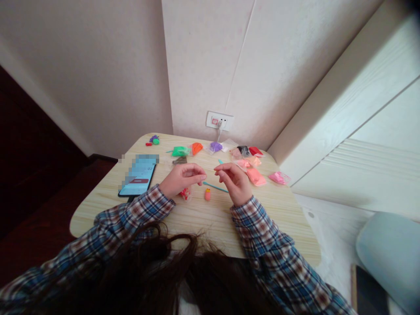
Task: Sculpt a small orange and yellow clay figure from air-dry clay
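Observation:
My left hand [184, 178] is over the middle of the table, its thumb and fingertips pinched together; whatever they hold, if anything, is too small to make out. My right hand [234, 180] faces it across a small gap, thumb and index finger nearly together, with perhaps a tiny yellowish bit at the tips. Below the gap a small pink clay figure [208, 196] with a yellow top rests on the table. Beside it, a teal modelling tool [215, 187] runs partly under my right hand. A clear bag with red bits [186, 194] lies partly hidden below my left hand.
Bags of coloured clay line the back: green [180, 151], orange [197, 148], purple [215, 147], red [255, 152], coral [256, 177] and pink [278, 177]. A phone [138, 177] lies left. Small clay pieces [155, 141] sit back left. A wall socket [219, 120] holds a plug.

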`<state>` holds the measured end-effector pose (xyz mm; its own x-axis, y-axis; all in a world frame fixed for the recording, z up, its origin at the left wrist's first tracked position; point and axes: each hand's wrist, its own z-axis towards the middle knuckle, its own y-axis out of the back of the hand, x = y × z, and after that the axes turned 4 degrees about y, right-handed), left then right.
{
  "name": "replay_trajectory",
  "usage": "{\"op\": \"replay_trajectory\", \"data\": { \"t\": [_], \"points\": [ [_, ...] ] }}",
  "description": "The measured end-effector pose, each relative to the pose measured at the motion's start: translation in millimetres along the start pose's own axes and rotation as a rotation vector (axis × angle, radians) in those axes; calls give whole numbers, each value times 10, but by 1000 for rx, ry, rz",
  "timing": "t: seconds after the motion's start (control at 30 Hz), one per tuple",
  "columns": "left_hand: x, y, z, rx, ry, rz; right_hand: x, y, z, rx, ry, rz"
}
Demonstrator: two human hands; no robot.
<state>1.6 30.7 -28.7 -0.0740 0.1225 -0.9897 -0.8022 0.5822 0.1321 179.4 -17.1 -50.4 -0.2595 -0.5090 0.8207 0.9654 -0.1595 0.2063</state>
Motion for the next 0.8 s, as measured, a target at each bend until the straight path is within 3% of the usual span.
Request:
{"op": "replay_trajectory", "data": {
  "t": [0.33, 0.8],
  "points": [
    [-4, 2, 0, -53, -1, 13, -16, -6, 22, -67, -92, 82],
    [-17, 13, -5, -60, -4, 43, 25, -3, 36, -17, -129, 107]
  ]
}}
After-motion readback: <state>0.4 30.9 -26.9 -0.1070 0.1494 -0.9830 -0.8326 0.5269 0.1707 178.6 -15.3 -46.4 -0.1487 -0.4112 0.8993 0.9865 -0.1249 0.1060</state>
